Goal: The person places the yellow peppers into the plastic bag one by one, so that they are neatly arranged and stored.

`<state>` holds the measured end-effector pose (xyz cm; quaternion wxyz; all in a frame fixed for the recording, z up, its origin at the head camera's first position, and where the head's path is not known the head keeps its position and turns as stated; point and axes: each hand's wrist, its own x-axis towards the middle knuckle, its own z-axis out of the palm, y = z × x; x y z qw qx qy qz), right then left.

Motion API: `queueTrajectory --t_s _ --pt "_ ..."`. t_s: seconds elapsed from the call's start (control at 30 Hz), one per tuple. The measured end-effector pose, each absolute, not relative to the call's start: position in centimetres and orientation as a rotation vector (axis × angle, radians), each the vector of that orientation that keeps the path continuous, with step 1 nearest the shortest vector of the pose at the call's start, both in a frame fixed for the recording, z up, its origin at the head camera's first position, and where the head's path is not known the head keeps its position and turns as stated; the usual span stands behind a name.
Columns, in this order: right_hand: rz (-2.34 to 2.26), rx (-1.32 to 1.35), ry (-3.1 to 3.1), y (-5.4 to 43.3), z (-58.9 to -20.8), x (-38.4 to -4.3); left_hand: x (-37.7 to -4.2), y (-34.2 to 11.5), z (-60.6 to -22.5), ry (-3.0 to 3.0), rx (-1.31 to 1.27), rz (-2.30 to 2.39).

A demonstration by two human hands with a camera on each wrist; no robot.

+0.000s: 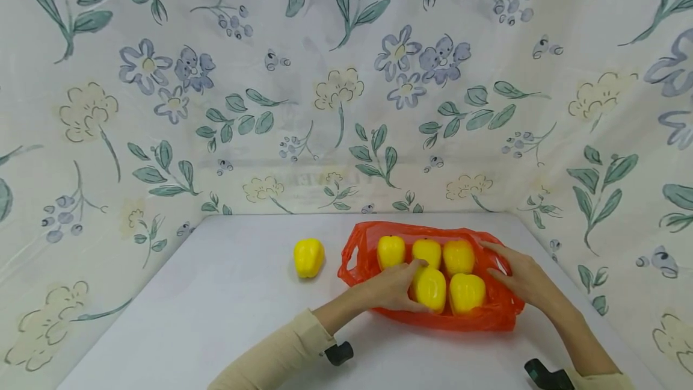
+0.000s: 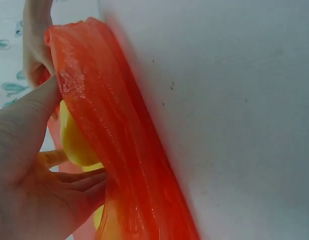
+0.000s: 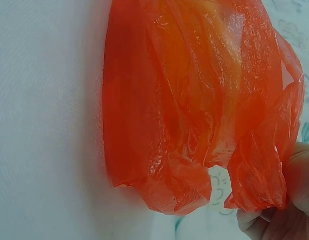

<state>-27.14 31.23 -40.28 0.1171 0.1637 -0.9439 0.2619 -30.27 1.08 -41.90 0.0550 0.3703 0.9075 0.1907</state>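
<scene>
Both hands are in the orange bag (image 1: 489, 315): left hand (image 1: 392, 287) curled round a yellow pepper (image 1: 430, 287), right hand (image 1: 522, 278) pinching the rim. Thin plastic could tear; one pepper (image 1: 308, 257) sits outside on the table (image 1: 216, 318)

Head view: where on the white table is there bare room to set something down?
The white table is bare left of the loose yellow pepper, and along the near edge left of the left hand. Crowded: the orange plastic bag holding five yellow peppers, gripped by the right hand.
</scene>
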Motion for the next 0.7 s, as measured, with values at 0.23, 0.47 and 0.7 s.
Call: queueTrajectory --t_s 0.23,0.47,0.7 --pt "0.732 0.495 -2.752 31.2 -40.3 -27.2 -29.1 -0.8 -40.4 2.800 1.105 0.555" --pt "0.741 0.490 -2.750 31.2 -40.4 -27.3 -28.3 -4.7 -37.5 2.916 1.114 0.626" --pt "0.723 0.487 -2.755 31.2 -40.5 -27.2 -28.9 -10.2 -36.7 3.054 1.056 0.857"
